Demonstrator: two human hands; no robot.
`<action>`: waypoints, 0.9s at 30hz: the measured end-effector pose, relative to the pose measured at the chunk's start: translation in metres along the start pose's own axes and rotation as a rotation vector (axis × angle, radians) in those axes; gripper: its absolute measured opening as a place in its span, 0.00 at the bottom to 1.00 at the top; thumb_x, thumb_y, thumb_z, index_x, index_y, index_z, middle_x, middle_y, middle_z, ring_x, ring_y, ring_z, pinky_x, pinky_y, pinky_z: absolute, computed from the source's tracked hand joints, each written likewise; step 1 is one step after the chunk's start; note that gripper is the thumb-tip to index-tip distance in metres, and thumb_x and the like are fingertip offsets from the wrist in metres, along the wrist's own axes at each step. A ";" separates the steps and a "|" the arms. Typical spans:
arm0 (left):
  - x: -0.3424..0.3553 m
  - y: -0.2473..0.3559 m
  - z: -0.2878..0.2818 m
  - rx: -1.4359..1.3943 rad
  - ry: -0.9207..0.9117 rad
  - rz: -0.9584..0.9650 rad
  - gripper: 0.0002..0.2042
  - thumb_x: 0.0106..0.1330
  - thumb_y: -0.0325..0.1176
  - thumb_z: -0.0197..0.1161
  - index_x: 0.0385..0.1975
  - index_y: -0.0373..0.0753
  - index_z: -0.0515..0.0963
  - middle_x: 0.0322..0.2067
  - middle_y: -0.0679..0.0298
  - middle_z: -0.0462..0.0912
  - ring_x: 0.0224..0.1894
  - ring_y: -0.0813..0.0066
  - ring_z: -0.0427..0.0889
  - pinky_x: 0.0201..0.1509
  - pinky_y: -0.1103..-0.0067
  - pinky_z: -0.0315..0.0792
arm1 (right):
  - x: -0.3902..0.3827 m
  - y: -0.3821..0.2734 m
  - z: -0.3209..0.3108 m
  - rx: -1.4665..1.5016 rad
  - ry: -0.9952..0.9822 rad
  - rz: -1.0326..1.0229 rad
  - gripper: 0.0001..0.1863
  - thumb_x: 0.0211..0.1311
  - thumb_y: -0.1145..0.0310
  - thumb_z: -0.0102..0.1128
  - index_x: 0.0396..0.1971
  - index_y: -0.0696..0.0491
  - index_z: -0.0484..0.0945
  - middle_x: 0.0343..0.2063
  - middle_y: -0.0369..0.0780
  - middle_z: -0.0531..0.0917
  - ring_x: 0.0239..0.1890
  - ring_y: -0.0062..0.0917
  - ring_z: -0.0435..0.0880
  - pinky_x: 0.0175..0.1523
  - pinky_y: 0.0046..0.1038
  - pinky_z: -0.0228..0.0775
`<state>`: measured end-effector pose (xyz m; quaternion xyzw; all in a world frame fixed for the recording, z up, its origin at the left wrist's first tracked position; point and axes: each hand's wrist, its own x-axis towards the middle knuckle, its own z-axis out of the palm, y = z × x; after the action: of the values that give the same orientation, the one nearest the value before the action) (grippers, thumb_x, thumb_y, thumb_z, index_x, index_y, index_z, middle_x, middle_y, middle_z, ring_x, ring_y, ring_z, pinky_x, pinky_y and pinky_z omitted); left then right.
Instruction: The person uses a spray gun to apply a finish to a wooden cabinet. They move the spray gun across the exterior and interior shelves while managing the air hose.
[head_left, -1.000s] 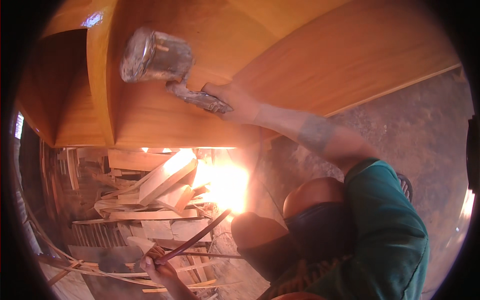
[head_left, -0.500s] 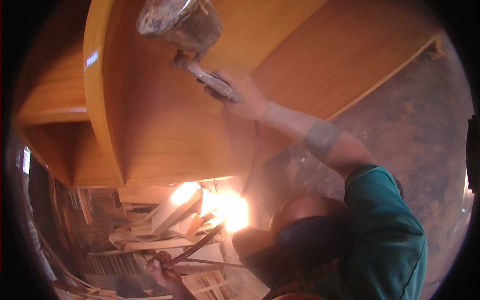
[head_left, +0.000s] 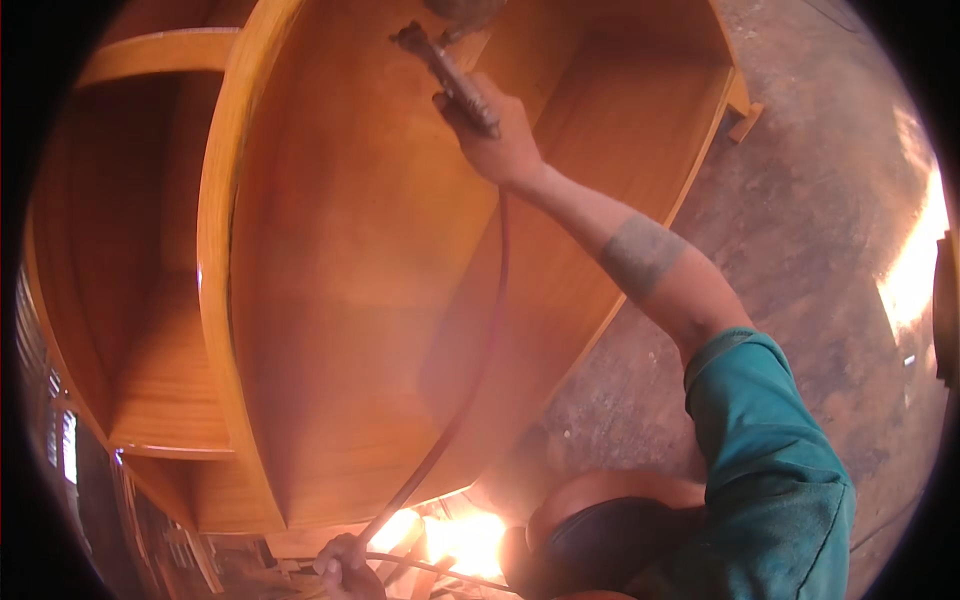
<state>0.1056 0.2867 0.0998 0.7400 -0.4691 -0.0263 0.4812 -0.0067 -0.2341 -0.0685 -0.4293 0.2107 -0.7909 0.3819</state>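
My right hand (head_left: 507, 143) is closed round the handle of a spray gun (head_left: 462, 88), held inside a tall varnished wooden cabinet (head_left: 330, 270). The gun's paint-smeared cup (head_left: 466, 12) is cut off by the upper edge of the view. From the handle a thin reddish hose (head_left: 500, 290) hangs down past the cabinet's inner panels. At the bottom, my left hand (head_left: 347, 572) is wrapped round that hose. Whitish haze hangs before the lower panel.
Shelves (head_left: 170, 415) fill the cabinet's left side behind a curved upright edge (head_left: 215, 240). Scrap wood (head_left: 265, 580) lies below in glaring sunlight. A stained concrete floor (head_left: 800, 200) spreads to the right, with a bright sun patch (head_left: 920, 260).
The view has shifted, showing more of the cabinet and less scrap wood. My right hand and the spray gun are higher in view; my left hand is lower, and the hose hangs straighter.
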 end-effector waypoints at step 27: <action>-0.134 0.006 -0.108 0.086 0.270 -0.105 0.15 0.67 0.41 0.51 0.23 0.36 0.67 0.20 0.67 0.62 0.25 0.79 0.61 0.31 0.80 0.57 | -0.310 -0.047 0.170 0.379 -0.665 0.223 0.10 0.65 0.64 0.65 0.40 0.51 0.75 0.25 0.43 0.80 0.26 0.34 0.79 0.33 0.34 0.71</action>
<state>0.0797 0.4569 0.1072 0.7803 -0.3616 0.0686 0.5057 0.2220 0.0370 -0.1058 -0.5583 -0.0290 -0.5873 0.5852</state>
